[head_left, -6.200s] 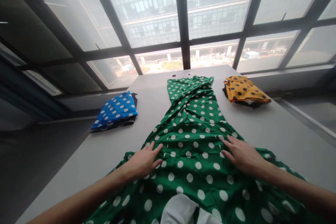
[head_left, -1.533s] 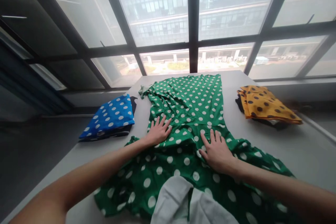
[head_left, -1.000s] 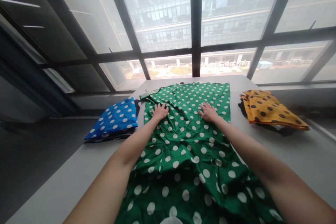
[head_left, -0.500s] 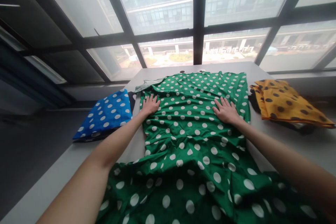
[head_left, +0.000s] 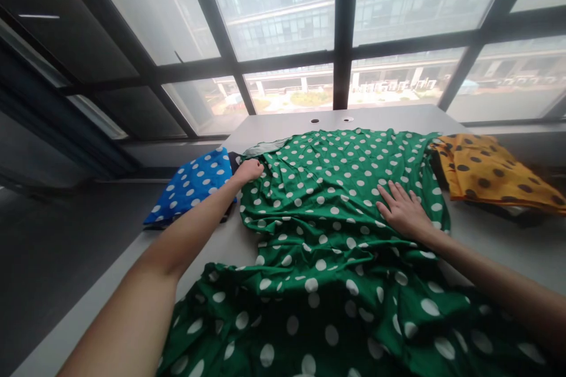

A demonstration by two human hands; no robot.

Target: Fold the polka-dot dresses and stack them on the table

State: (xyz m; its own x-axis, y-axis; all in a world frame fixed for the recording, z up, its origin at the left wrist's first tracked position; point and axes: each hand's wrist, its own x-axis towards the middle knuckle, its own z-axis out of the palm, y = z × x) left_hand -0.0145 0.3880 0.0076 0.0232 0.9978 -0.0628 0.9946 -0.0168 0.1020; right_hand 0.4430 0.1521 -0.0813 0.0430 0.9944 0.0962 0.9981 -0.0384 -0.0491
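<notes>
A green cloth with white polka dots point(head_left: 327, 188) is spread over the white table and hangs down towards me in wrinkled folds. At its far left part, my left hand point(head_left: 250, 171) is closed, its fingers curled on the fabric. My right hand point(head_left: 404, 211) lies flat on the right side of the cloth, fingers stretched out. A paler underside shows where the cloth's far left corner point(head_left: 269, 147) is turned over.
Left of the cloth is a folded blue cloth with white dots point(head_left: 194, 182). To the right rests a folded yellow cloth with black dots point(head_left: 490, 171). Two round holes sit near the far edge of the white table point(head_left: 283, 123). Large framed windows point(head_left: 287, 6) rise behind it.
My left hand has gone from flat to closed on the fabric. My right hand has slid nearer and to the right. The green cloth's far edge has come nearer, with more wrinkles.
</notes>
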